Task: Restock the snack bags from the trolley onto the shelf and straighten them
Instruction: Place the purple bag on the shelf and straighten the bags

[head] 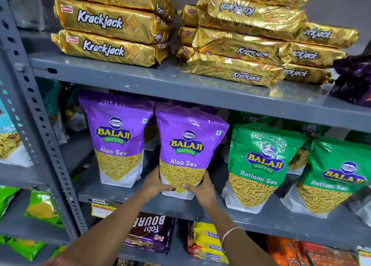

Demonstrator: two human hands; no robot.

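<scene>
A purple Balaji Aloo Sev bag (186, 145) stands upright at the front of the grey middle shelf (281, 215). My left hand (155, 184) grips its lower left corner and my right hand (201, 189) grips its lower right corner, thumbs on the front. A second purple Aloo Sev bag (117, 137) stands just to its left, set a little further back. Two green Ratlami Sev bags (261, 165) (331, 177) stand to the right. More bags show behind them. The trolley is out of view.
Gold Krackjack packs (112, 22) (251, 50) are stacked on the shelf above. Below are Bourbon packs (149, 233) and yellow biscuit packs (208, 243). A perforated grey upright (43, 129) stands at left, with another shelf bay beyond it. Dark purple packs (353, 79) lie at far right.
</scene>
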